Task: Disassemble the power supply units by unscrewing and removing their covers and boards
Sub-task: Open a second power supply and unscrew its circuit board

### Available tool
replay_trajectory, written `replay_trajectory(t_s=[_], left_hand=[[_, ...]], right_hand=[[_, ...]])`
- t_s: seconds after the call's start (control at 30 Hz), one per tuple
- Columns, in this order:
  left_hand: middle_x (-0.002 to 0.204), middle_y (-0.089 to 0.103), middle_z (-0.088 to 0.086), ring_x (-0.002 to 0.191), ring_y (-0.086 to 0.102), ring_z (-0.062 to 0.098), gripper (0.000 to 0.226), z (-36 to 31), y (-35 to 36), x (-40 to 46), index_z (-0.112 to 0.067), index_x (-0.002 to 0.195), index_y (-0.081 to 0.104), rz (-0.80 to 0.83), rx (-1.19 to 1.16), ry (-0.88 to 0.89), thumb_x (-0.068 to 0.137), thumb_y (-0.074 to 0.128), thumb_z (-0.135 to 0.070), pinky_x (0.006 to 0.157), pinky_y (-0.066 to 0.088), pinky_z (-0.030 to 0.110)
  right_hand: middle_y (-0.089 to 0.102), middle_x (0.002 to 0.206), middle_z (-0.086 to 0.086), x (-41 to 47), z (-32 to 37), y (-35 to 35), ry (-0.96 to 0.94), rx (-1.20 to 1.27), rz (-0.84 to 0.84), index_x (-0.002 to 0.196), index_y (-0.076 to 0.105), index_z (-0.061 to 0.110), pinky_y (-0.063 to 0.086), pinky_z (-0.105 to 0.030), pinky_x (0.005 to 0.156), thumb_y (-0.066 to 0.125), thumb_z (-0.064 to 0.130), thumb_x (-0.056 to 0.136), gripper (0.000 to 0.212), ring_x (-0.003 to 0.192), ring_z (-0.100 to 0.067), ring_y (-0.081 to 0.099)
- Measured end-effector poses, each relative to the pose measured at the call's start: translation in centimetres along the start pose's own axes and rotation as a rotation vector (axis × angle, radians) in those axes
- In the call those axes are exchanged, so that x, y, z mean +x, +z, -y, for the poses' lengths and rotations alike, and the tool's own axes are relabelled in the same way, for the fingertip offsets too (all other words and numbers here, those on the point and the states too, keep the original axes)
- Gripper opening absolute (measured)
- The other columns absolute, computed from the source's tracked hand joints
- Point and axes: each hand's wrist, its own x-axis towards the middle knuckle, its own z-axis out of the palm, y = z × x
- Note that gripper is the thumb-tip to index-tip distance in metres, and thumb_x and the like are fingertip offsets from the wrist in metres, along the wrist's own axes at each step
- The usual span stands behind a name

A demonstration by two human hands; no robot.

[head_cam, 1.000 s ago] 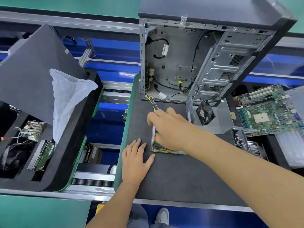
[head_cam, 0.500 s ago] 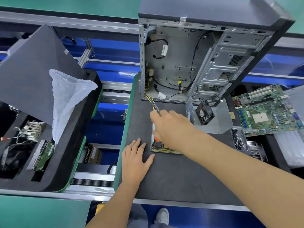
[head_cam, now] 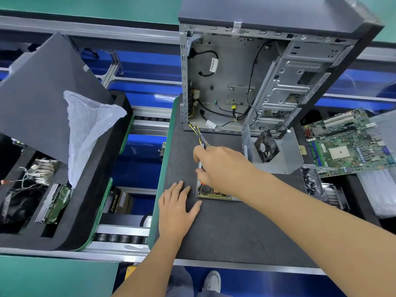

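Green motherboard, yellow-purple wires

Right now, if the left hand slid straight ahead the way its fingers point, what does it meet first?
Bare mat first, then probably the open computer case. The left hand lies flat; the power supply board sits just right of that line, though depth is unclear.

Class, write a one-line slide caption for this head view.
Right hand reaches over opened power supply; left hand rests flat beside it.

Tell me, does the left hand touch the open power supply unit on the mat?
Apart. The head view shows the left hand lying flat on the mat, with dark mat visible between its fingers and the power supply unit.
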Motion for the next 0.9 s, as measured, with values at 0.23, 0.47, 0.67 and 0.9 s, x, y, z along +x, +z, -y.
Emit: replay_trajectory(t_s=[0.23, 0.47, 0.67, 0.9], left_hand=[[0.147, 0.053, 0.001, 0.138, 0.043, 0.023, 0.054, 0.0, -0.1, 0.0, -0.021, 0.133, 0.063, 0.018, 0.015, -0.002, 0.090, 0.064, -0.055, 0.116, 0.032, 0.046], [0.148, 0.052, 0.000, 0.138, 0.042, 0.023, 0.054, 0.0, -0.1, 0.0, -0.021, 0.132, 0.063, 0.010, 0.004, -0.008, 0.090, 0.066, -0.054, 0.116, 0.031, 0.045], [0.147, 0.053, 0.001, 0.138, 0.042, 0.023, 0.055, 0.1, 0.1, 0.0, -0.021, 0.133, 0.062, 0.016, 0.013, -0.005, 0.090, 0.064, -0.056, 0.115, 0.034, 0.046], [0.148, 0.052, 0.000, 0.138, 0.043, 0.023, 0.054, 0.0, 0.0, 0.0, -0.020, 0.132, 0.064, 0.011, 0.004, -0.006, 0.090, 0.064, -0.055, 0.115, 0.031, 0.045]], right_hand=[[0.040, 0.088, -0.003, -0.4, 0.6, -0.2, 0.125, -0.139, 0.038, 0.124, 0.039, 0.018, 0.033, -0.033, 0.055, 0.038, 0.063, 0.094, 0.054, 0.075, -0.026, 0.042], [0.049, 0.114, -0.002, -0.8, -0.2, 0.0, 0.005, 0.128, 0.040, 0.122, 0.042, 0.021, 0.047, -0.042, 0.081, 0.051, 0.024, 0.094, 0.029, 0.101, -0.027, 0.045], [0.043, 0.102, -0.004, -0.9, 0.3, 0.2, 0.140, 0.128, 0.059, 0.117, 0.038, 0.021, 0.042, -0.040, 0.069, 0.053, 0.056, 0.093, 0.045, 0.093, -0.030, 0.045], [0.052, 0.103, -0.005, -0.8, -0.4, 0.0, 0.070, 0.059, 0.007, 0.111, 0.041, 0.017, 0.048, -0.040, 0.070, 0.055, 0.029, 0.096, 0.024, 0.094, -0.034, 0.056]])
